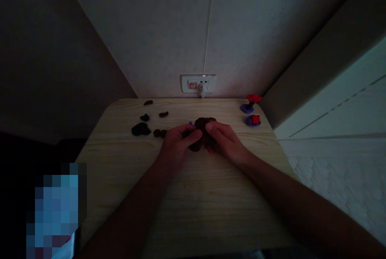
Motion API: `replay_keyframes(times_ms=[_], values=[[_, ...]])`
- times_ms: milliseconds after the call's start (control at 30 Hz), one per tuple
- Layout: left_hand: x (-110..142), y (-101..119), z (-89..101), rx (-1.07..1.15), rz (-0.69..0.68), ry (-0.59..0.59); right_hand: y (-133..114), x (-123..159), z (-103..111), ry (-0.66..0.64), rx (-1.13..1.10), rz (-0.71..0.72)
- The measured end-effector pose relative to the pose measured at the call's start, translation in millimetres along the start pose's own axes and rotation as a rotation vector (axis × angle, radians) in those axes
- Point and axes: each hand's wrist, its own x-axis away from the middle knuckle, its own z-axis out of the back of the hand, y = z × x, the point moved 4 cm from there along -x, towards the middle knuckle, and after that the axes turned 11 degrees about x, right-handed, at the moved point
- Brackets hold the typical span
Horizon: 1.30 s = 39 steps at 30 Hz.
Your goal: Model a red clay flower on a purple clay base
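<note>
Near the middle of the wooden table [169, 206], both my hands hold a lumpy dark brown clay figure [206, 133]. My left hand [179, 140] grips its left side, thumb laid across the front. My right hand [225, 138] is closed on its right side with the thumb pressed on the upper part. A bit of purple shows behind my left fingers, and something red lies under my right hand; both are mostly hidden. Small brown clay balls [159, 133] lie just left of my left hand.
At left lie a black clay lump [140, 129], a smaller black piece [144, 117] and brown clay rolls [163, 114]. On the far right stand a red-topped clay piece [253, 98] and a red piece on purple [255, 120]. A wall socket [198, 84] with a plug is behind.
</note>
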Motion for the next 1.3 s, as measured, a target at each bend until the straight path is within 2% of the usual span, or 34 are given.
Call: replay_keyframes(times_ms=[200, 333, 433, 567, 733, 900, 1067, 1200, 1300], values=[[0.3, 1.8, 0.5, -0.02, -0.044, -0.051, -1.9, 0.5, -4.4, 0.038, -0.062, 0.004], [1.4, 0.6, -4.2, 0.04, 0.015, -0.081, -4.3, 0.7, -5.7, 0.035, -0.084, 0.005], [1.1, -0.6, -5.5, 0.059, 0.035, -0.06, -0.6, 0.7, -5.6, 0.028, -0.069, -0.023], [-1.4, -0.4, 0.1, -0.037, -0.05, 0.013, 3.8, 1.3, -6.0, -0.021, -0.07, -0.042], [-5.0, 2.2, 10.7, -0.152, -0.2, 0.09, -0.1, 2.0, -6.4, -0.118, 0.035, 0.002], [-5.9, 2.5, 7.3, -0.128, -0.121, 0.028, -3.7, 3.1, -4.9, -0.076, 0.021, 0.012], [-4.2, 2.7, 3.7, 0.03, -0.024, 0.003, -5.8, 3.9, -6.2, -0.093, -0.007, 0.027], [-4.0, 4.5, 5.3, 0.088, -0.049, 0.041, -3.5, 2.0, -7.1, -0.129, -0.029, 0.024], [-4.3, 5.1, 5.4, 0.094, -0.072, 0.066, -2.2, 0.8, -5.0, -0.104, -0.026, 0.025]])
